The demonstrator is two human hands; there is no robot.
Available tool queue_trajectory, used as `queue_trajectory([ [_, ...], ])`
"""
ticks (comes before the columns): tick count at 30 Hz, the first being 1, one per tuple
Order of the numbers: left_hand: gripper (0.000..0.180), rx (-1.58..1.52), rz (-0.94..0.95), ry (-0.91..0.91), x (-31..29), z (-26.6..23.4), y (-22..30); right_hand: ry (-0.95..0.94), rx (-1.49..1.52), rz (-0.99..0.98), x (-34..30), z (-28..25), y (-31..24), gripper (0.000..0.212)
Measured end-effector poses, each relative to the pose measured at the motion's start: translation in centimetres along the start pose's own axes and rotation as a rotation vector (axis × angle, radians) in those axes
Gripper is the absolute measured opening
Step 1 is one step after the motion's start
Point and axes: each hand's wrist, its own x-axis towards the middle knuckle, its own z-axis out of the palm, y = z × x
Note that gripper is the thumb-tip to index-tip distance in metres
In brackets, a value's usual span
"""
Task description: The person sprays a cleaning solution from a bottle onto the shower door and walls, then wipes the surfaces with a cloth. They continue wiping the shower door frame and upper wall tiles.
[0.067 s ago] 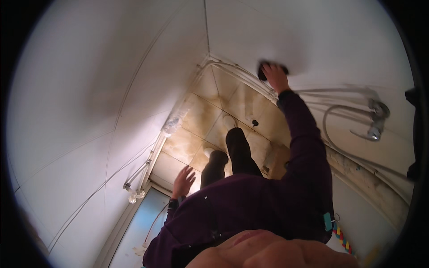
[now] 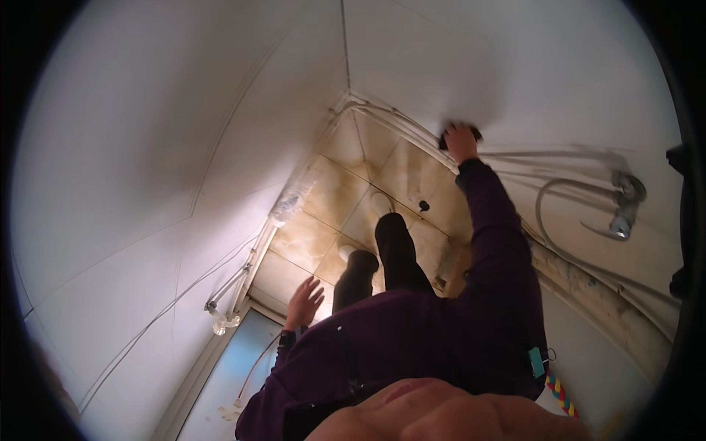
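My right hand [image 2: 460, 142] reaches far forward and presses a dark sponge or cloth [image 2: 447, 137] against the white wall [image 2: 529, 81] low down, near where it meets the floor. The dark pad shows only partly past my fingers. My left hand [image 2: 304, 303] hangs free at my side with fingers spread, holding nothing, above the stained beige floor tiles [image 2: 334, 195]. Both arms are in dark purple sleeves. My dark trouser legs [image 2: 390, 253] stand on the tiles.
White walls close in on the left and right, meeting in a corner [image 2: 346, 73]. Thin pipes [image 2: 243, 283] run along the left wall. A metal tap with a hose [image 2: 621, 209] is fixed to the right wall. A floor drain [image 2: 423, 206] lies ahead.
My right hand with the dark pad has shifted slightly along the wall. The left hand stays about where it was.
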Motion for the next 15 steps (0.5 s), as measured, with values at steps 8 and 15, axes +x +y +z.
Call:
queue_trajectory([
  [8,0.043,0.524,0.259,-0.104,-2.5,-1.9,0.8,0.169,1.707,0.418,3.3,-4.5,-8.2,0.038],
  [15,0.042,0.000,0.168,0.048,-6.9,1.8,5.0,1.504,1.624,0.126,3.9,-41.5,-4.9,0.048],
])
